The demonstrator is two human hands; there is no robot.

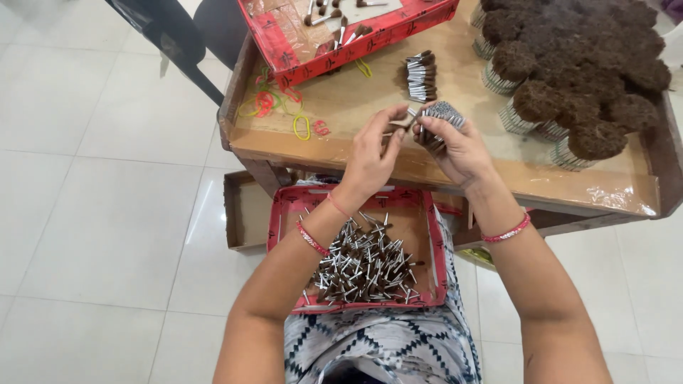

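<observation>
Hands close together: right hand (pixel 462 142) grips a half-hidden bundle (pixel 442 114); left hand (pixel 370 156) pinches one stick (pixel 403 125).

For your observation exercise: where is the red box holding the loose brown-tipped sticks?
In the head view, the red box sits low and central on the person's lap, under the left forearm and just below the wooden tray's near edge.

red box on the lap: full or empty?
Partly full. The red box on the lap holds a loose heap of small silver-and-brown sticks toward its near side; bare cardboard floor shows at its far end.
</observation>
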